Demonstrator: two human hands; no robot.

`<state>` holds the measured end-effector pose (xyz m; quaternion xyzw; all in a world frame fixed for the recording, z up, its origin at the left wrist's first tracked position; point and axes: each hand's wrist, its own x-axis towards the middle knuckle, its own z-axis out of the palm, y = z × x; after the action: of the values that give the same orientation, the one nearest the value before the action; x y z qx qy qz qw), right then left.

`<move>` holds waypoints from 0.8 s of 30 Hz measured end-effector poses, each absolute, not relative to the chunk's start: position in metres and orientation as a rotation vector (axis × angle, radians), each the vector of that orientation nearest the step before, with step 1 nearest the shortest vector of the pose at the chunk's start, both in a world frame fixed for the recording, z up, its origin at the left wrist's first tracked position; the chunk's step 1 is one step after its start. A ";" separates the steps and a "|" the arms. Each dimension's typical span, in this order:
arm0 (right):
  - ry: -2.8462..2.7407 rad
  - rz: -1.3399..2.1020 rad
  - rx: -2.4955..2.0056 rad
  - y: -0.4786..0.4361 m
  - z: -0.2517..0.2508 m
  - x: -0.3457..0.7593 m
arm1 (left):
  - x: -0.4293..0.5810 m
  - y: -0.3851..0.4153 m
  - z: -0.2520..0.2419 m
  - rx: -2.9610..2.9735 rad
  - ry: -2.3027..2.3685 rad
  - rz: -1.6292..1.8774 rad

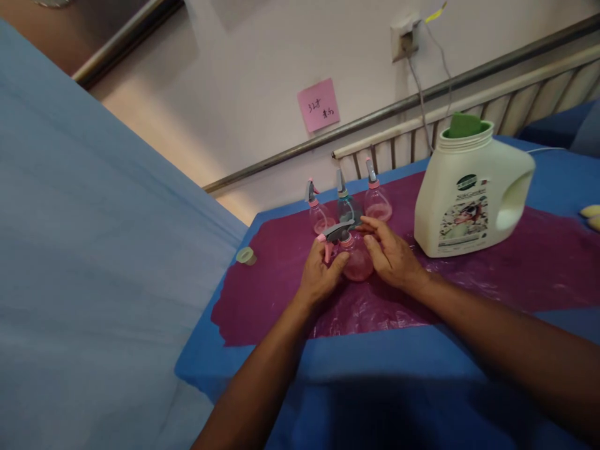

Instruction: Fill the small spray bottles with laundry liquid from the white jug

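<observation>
A clear spray bottle with a pink collar, pink trigger and grey head stands between my hands on a purple plastic sheet. My left hand is closed about its left side, thumb on the bottle's front near the trigger. My right hand is at its right side, fingers stretched toward the back of the spray head and thumb apart from them. Just behind stand a blue-tinted spray bottle, another pink-trimmed spray bottle on the left, and a third one on the right.
To the right stands a large pale-green jug with something green in its mouth. A small pale cup lies near the left edge of the blue-covered table. A blue curtain hangs at left. Yellowish items lie far right.
</observation>
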<state>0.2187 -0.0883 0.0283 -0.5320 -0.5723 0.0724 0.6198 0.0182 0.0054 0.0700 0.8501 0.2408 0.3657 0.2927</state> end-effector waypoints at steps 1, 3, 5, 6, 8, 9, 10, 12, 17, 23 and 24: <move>-1.316 0.169 -1.224 -0.088 0.029 0.218 | 0.021 0.007 0.073 2.267 0.610 1.016; -1.310 0.174 -1.233 -0.087 0.029 0.218 | 0.026 0.010 0.080 2.241 0.564 1.132; -1.305 0.173 -1.242 -0.087 0.028 0.217 | 0.032 0.014 0.083 2.164 0.550 1.296; -1.304 0.168 -1.241 -0.087 0.028 0.217 | 0.035 0.016 0.082 2.105 0.545 1.386; -1.304 0.157 -1.238 -0.087 0.029 0.216 | 0.037 0.019 0.076 1.965 0.523 1.529; -1.303 0.155 -1.239 -0.088 0.029 0.216 | 0.037 0.020 0.071 1.911 0.509 1.562; -1.307 0.161 -1.241 -0.089 0.030 0.216 | 0.036 0.021 0.065 1.879 0.493 1.567; -1.337 0.186 -1.239 -0.092 0.031 0.217 | 0.031 0.022 0.053 1.899 0.452 1.507; -1.482 0.282 -1.233 -0.097 0.029 0.216 | 0.021 0.024 0.039 2.092 0.378 1.316; -1.463 0.406 -1.320 -0.096 0.024 0.212 | 0.028 0.017 0.050 2.298 0.309 1.368; -1.447 0.409 -1.320 -0.097 0.025 0.213 | 0.029 0.016 0.051 2.276 0.273 1.378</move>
<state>0.2128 -0.0968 0.0248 -0.5553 -0.6086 0.1719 0.5401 0.0294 0.0156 0.0514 0.8279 0.0992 0.5012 0.2313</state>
